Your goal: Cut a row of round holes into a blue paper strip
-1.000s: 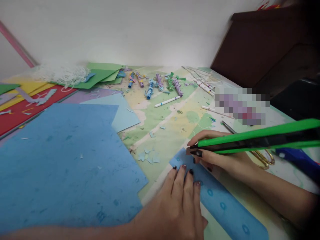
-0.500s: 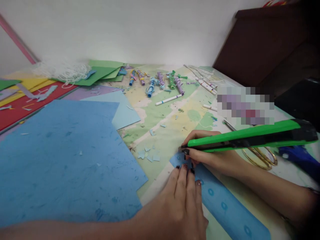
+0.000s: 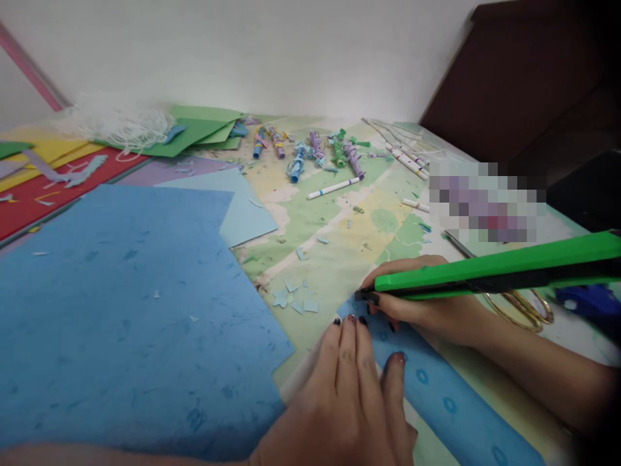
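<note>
My right hand (image 3: pixel 439 320) is closed around the front end of a green and black utility knife (image 3: pixel 495 264), whose body slants back to the right edge. Its tip meets the far end of a blue paper strip (image 3: pixel 451 406) marked with small ring shapes. The blade itself is hardly visible. My left hand (image 3: pixel 342 395) lies flat with fingers stretched out, pressing on the strip's left edge just nearer than the knife tip. Small light blue paper scraps (image 3: pixel 295 301) lie beyond my left fingertips.
Large blue sheets (image 3: pixel 126 291) cover the left side. Gold-handled scissors (image 3: pixel 526 309) lie behind the right hand, near a dark blue object (image 3: pixel 587 304). Curled paper tubes (image 3: pixel 297 162), a white marker (image 3: pixel 334 188), white string (image 3: pixel 121 123) and green sheets (image 3: pixel 194 129) lie farther back.
The view has shifted slightly, moving things rightward in it. The knife tip remains at the strip's far end. My left thumb or outer finger has spread a little from the others.
</note>
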`<state>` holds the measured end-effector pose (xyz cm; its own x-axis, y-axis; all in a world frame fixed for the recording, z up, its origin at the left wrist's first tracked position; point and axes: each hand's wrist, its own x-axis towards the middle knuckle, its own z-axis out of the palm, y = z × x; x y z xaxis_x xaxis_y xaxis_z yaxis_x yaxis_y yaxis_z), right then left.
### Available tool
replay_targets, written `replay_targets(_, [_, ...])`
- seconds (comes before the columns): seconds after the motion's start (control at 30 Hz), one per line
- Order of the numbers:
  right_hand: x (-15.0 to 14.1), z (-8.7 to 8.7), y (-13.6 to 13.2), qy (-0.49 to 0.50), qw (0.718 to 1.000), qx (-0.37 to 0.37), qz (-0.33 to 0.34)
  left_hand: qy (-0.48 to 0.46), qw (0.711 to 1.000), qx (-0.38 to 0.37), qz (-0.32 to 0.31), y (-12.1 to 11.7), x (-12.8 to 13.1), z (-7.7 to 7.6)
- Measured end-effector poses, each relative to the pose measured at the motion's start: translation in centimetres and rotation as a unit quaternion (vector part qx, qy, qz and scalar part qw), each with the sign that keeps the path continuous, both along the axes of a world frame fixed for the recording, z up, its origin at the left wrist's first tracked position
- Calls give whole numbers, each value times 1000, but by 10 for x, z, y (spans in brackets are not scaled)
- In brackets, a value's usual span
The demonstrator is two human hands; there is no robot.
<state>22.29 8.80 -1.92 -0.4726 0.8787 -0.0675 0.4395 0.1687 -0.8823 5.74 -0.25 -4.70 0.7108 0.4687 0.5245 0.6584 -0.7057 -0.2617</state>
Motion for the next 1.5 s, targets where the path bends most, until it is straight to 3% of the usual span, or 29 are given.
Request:
replay_targets(0.37, [-1,4,-1,-2,999,-39,-14,35,999,10,-15,3,-4,2])
replay_targets(0.57, [-4,14,-1,-49,997,-60,-1,47,998,24,-17,4,-4,3])
replay_targets(0.9, [-7,13,-1,-113,990,80,9,36,999,27,-19,4,-3,4])
replay_targets(1.5, [-11,16,-6,-132,989,72,-3,21,999,30,-17,2,0,9])
